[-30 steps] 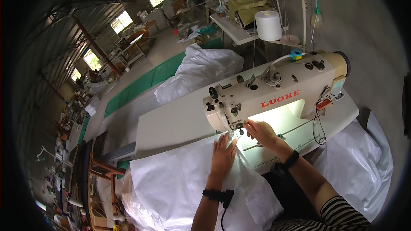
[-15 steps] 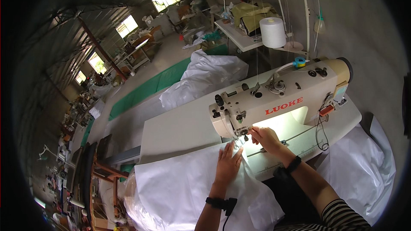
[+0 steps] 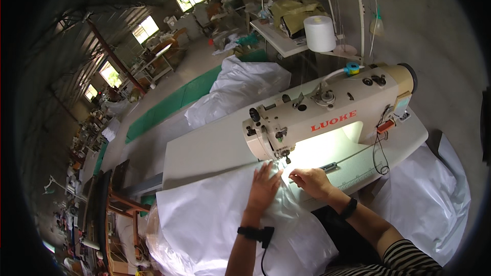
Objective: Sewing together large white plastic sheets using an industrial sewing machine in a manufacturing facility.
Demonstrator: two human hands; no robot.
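A pale sewing machine [image 3: 327, 115] stands on a white worktable [image 3: 204, 153], its lamp lighting the bed under the arm. White glossy sheeting [image 3: 204, 214] lies from the needle area over the table's near edge, gathered in folds close to the needle. My left hand [image 3: 263, 186] rests flat on the sheeting just in front of the presser foot area, fingers stretched and spread. To the right of the needle, my right hand [image 3: 311, 181] is closed in a pinch near the sheeting's edge. What it pinches, if anything, is too small to make out. The needle tip is hidden.
A white thread cone [image 3: 319, 34] stands behind the machine. More white sheeting hangs at the right [image 3: 424, 189] and lies in a heap beyond the table [image 3: 240, 84]. A wooden frame [image 3: 123, 204] stands at the left, and a dark wire [image 3: 377, 158] dangles from the machine.
My right hand has come down from the needle area toward me, still pinched. The left hand stays on the sheeting near the needle. The whole view has shifted slightly.
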